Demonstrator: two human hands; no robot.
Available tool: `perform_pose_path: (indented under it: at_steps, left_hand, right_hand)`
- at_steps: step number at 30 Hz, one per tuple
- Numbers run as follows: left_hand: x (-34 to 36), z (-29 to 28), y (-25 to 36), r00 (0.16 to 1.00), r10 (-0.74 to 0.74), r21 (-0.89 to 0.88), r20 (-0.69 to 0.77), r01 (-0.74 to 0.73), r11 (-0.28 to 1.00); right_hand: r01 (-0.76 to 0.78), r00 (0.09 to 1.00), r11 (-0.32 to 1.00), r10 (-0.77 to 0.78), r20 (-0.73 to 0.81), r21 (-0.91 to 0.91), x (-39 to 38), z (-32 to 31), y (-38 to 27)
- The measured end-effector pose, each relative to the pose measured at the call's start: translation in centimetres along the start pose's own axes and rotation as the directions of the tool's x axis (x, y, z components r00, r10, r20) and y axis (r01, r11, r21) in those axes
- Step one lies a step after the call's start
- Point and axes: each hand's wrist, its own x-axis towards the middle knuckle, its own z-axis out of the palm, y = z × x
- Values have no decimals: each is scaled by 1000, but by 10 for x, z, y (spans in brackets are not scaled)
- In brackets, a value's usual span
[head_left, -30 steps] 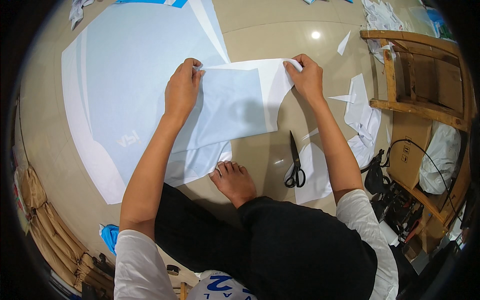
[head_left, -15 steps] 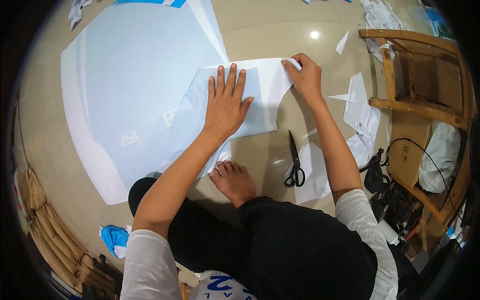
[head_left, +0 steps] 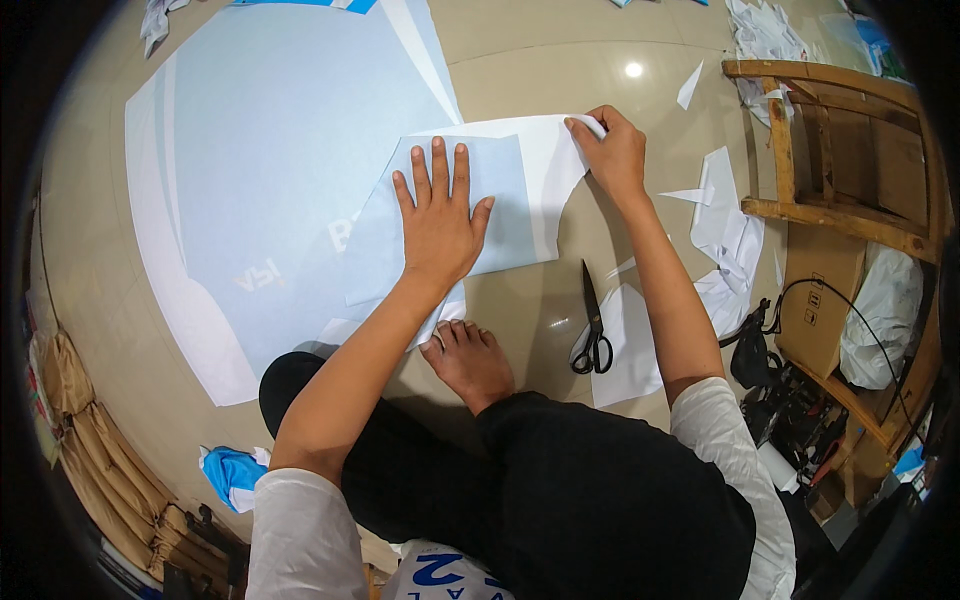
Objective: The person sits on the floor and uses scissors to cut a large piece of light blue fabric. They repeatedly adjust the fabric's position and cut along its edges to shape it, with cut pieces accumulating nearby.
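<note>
My left hand [head_left: 440, 225] lies flat with fingers spread on a folded pale blue and white cloth piece [head_left: 505, 180]. My right hand [head_left: 611, 150] pinches the piece's white upper right corner, which is slightly curled. Beneath and to the left spreads a large pale blue sheet [head_left: 250, 110] with white borders and faint white printing on the tile floor. My bare foot [head_left: 460, 360] touches the lower edge of the folded piece. Black scissors [head_left: 592, 345] lie below my right hand, beside a white offcut [head_left: 630, 370].
White scraps [head_left: 720, 230] lie at the right, near a tipped wooden stool [head_left: 760, 205], a cardboard box [head_left: 815, 300], a plastic bag [head_left: 875, 320] and a black cable. A blue-and-white fabric bundle [head_left: 230, 475] and brown folded material [head_left: 85, 450] are at the lower left.
My left hand has moved from pinching the upper edge to lying spread on the piece, lower and to the right. My right hand stays at the corner.
</note>
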Motion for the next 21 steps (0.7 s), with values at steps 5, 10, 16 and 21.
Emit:
perform_pose_path:
  at_steps: [5, 10, 16, 21]
  left_hand:
    - [-4, 1, -4, 999, -29, 7, -21, 29, 1000]
    - [-5, 3, -6, 999, -21, -3, -40, 21, 1000]
    - [-6, -1, -4, 998, 15, 50, -66, -12, 999]
    - [-7, 0, -4, 997, 16, 54, -70, -13, 998]
  right_hand:
    - [-7, 1000, 1000, 7, -12, -10, 2, 2, 0]
    - [-3, 1000, 1000, 3, -26, -7, 2, 4, 3]
    - [40, 995, 999, -38, -88, 13, -3, 3, 8]
    - [178, 960, 975, -202, -193, -134, -23, -3, 10]
